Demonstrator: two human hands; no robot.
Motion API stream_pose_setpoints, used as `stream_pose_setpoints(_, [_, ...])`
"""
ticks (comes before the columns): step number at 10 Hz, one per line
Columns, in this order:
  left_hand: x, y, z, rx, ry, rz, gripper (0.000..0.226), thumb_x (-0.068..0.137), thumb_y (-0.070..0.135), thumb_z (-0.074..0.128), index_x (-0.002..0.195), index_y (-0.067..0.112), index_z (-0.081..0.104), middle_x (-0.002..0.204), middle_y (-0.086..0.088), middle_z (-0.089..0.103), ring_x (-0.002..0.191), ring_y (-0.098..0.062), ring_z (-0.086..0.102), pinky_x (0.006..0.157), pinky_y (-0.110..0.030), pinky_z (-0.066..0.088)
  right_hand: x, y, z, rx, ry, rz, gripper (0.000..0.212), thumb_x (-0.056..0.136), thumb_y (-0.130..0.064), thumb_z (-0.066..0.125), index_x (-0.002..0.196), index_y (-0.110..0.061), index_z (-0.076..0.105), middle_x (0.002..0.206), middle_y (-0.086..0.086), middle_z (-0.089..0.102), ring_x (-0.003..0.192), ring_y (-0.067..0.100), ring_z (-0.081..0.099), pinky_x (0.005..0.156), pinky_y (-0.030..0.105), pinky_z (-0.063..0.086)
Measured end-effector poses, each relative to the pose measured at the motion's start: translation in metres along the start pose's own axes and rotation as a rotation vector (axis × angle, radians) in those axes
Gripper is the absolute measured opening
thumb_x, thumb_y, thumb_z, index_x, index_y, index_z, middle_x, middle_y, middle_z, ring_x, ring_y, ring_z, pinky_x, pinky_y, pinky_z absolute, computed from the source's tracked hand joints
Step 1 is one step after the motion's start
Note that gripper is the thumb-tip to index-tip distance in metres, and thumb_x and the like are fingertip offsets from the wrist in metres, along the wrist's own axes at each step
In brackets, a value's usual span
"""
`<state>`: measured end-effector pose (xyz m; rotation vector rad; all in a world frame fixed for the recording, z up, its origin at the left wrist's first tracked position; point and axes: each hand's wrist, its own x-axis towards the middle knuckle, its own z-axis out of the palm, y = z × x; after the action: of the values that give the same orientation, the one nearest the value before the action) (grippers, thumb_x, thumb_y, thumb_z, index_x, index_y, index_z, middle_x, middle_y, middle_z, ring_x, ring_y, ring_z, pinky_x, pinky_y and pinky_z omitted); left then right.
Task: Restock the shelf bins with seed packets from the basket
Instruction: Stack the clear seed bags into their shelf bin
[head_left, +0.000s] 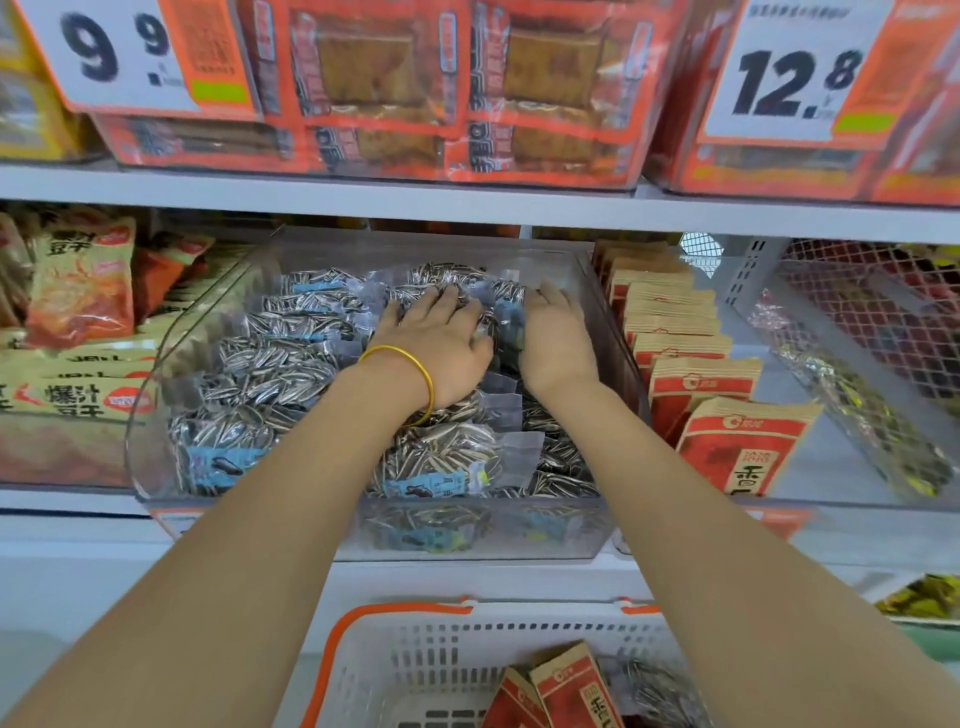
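The left hand (441, 348) (a gold bangle (427, 382) is worn at the wrist) is laid flat, fingers spread, on the seed packets (275, 374) in the clear bin (441, 247). The right hand (558, 340) is held on edge beside it, fingers straight.

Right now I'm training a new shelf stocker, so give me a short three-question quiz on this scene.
1. True or false: both the left hand and the right hand are in the clear bin of striped seed packets.
2. Which wrist wears the gold bangle? A) left B) right C) neither
3. Fill in: the red paper packets in the basket match the row standing to the ___ of the clear bin.
Key: 1 true; 2 A; 3 right.
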<state>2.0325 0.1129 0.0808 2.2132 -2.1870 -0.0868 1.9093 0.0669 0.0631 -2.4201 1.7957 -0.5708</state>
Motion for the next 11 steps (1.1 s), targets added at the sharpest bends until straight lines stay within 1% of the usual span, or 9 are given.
stream_pose_setpoints(1, [0.0,0.0,-0.001,-0.002,0.0,-0.001,0.055,0.099,0.043,0.015,0.15,0.026,0.006,0.159,0.001,-0.005,0.146,-0.017,-0.006,0.118,-0.047,-0.002,0.01,0.001,-0.001,0.115,0.014,0.04,0.05,0.088,0.003,0.054,0.136,-0.002,0.042,0.149,0.016,0.033,0.14,0.03,0.024,0.114,0.032,0.023])
stream_pose_setpoints(2, [-0.002,0.001,-0.002,-0.006,0.004,0.0,0.055,0.099,0.043,0.016,0.15,0.026,0.008,0.159,0.001,-0.004,0.146,-0.017,-0.005,0.118,-0.047,-0.001,0.018,-0.003,-0.007,0.143,0.088,0.125,0.042,0.087,0.003,0.056,0.128,-0.003,0.051,0.139,0.015,0.043,0.128,0.031,0.039,0.104,0.032,0.036])
stream_pose_setpoints(3, [-0.004,0.002,-0.003,-0.006,0.011,0.006,0.054,0.099,0.043,0.016,0.15,0.025,0.009,0.159,0.0,-0.002,0.146,-0.017,-0.004,0.118,-0.047,0.0,0.024,-0.006,-0.014,-0.016,0.033,0.115,0.039,0.086,0.003,0.057,0.125,-0.003,0.052,0.141,0.017,0.034,0.129,0.033,0.033,0.101,0.036,0.038])
stream_pose_setpoints(4, [-0.005,0.002,-0.003,-0.011,0.008,0.005,0.054,0.099,0.043,0.017,0.149,0.025,0.01,0.159,0.001,-0.002,0.146,-0.017,-0.004,0.118,-0.046,-0.001,0.025,-0.005,-0.014,-0.09,-0.03,0.103,0.049,0.085,0.004,0.055,0.132,-0.001,0.042,0.14,0.018,0.035,0.13,0.036,0.032,0.097,0.039,0.042])
stream_pose_setpoints(5, [-0.006,0.002,-0.003,-0.023,0.005,0.001,0.054,0.099,0.042,0.018,0.149,0.025,0.01,0.159,0.001,-0.002,0.146,-0.016,-0.005,0.118,-0.047,-0.001,0.024,-0.004,-0.011,-0.088,0.02,0.063,0.062,0.08,0.01,0.056,0.135,-0.005,0.033,0.135,0.019,0.042,0.126,0.038,0.038,0.088,0.041,0.045])
stream_pose_setpoints(6, [-0.006,0.002,-0.003,-0.025,0.009,0.001,0.054,0.099,0.043,0.018,0.149,0.025,0.011,0.159,0.001,-0.002,0.146,-0.017,-0.005,0.117,-0.047,-0.002,0.028,-0.004,-0.014,-0.117,0.078,0.033,0.066,0.078,0.009,0.059,0.135,-0.007,0.031,0.133,0.019,0.041,0.126,0.04,0.037,0.083,0.042,0.048])
stream_pose_setpoints(8, [-0.006,0.001,-0.001,-0.032,0.029,0.005,0.054,0.099,0.043,0.018,0.149,0.025,0.012,0.159,0.002,-0.001,0.146,-0.016,-0.004,0.116,-0.047,-0.002,0.031,-0.008,-0.01,-0.207,0.022,0.057,0.072,0.077,0.001,0.067,0.139,-0.005,0.03,0.137,0.021,0.037,0.131,0.043,0.029,0.087,0.044,0.048])
stream_pose_setpoints(10, [-0.004,0.001,0.0,-0.027,0.03,-0.001,0.054,0.098,0.043,0.018,0.149,0.025,0.012,0.159,0.001,0.0,0.146,-0.016,-0.004,0.116,-0.047,-0.002,0.031,-0.009,-0.022,-0.117,0.003,0.091,0.048,0.084,0.006,0.053,0.131,0.002,0.043,0.134,0.019,0.042,0.128,0.038,0.034,0.094,0.041,0.044])
stream_pose_setpoints(11, [-0.003,0.001,-0.001,-0.03,0.032,-0.006,0.054,0.098,0.043,0.02,0.149,0.024,0.013,0.159,0.001,0.001,0.146,-0.017,-0.003,0.116,-0.048,-0.001,0.017,-0.01,-0.027,-0.055,0.077,0.045,0.047,0.083,0.007,0.051,0.129,0.002,0.044,0.135,0.019,0.044,0.129,0.035,0.037,0.1,0.037,0.038])
